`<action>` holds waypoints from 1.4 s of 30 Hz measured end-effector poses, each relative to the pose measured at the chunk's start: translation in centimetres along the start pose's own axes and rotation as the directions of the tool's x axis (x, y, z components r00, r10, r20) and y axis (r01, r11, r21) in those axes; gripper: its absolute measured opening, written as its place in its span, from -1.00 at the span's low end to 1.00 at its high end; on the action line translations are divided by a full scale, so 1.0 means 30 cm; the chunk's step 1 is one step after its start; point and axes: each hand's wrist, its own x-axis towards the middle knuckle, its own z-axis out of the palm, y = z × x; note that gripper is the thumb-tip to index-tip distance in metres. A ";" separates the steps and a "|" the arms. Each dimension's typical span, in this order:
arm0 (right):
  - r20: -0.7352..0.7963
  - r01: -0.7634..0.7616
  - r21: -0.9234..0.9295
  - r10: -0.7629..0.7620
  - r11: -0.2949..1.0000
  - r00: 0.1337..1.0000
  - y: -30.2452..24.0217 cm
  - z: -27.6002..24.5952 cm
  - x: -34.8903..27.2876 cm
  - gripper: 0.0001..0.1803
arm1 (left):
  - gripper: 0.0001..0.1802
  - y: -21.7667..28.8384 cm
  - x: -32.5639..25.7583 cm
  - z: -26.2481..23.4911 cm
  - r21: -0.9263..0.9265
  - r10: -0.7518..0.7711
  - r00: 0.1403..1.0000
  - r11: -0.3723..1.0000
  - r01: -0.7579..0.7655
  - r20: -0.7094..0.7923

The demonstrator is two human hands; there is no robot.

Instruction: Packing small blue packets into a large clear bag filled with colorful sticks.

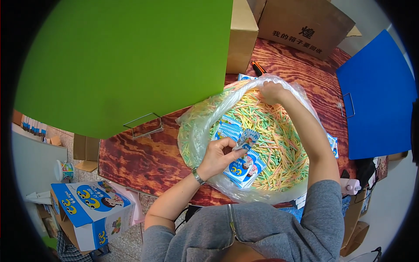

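A large clear plastic bag [227,102] with a rolled-down rim stands open before me, full of thin pastel sticks [283,146] in green, yellow and pink. My left hand [213,158] pinches the edge of a small blue and white packet [249,138] between thumb and fingers, above the near left of the bag. Under it, more blue and white packets [239,169] lie on the sticks. At the bag's far side, my right hand [271,92] is curled down against the sticks near the rim. Its fingertips are hidden, so what it grips cannot be made out.
A big green panel [126,61] with a wire handle stands at left, a blue panel [377,100] at right. Cardboard boxes [301,26] and an orange-black cutter [258,68] are at the table's back. A printed carton [94,209] sits lower left, a pink bottle [350,186] at right.
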 end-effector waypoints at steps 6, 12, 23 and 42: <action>0.007 0.076 -0.165 -0.076 0.983 0.997 0.013 0.059 0.035 -0.61 | -0.82 -0.001 0.012 0.009 -0.044 0.004 0.999 0.999 -0.002 0.034; -0.097 0.137 -0.161 -0.154 0.977 0.983 0.027 0.081 0.001 -0.64 | -0.81 0.009 0.016 0.018 -0.071 -0.018 1.000 0.997 0.020 0.024; -0.054 0.129 0.918 -0.203 0.376 0.978 0.096 -0.023 -0.275 -0.71 | -0.73 0.082 0.355 0.081 -0.370 0.112 0.992 0.920 -0.126 -0.059; -0.003 0.042 0.946 -0.121 0.320 0.993 0.020 0.010 -0.499 -0.66 | -0.86 0.057 0.264 0.054 -0.044 0.033 0.999 0.998 -0.035 -0.041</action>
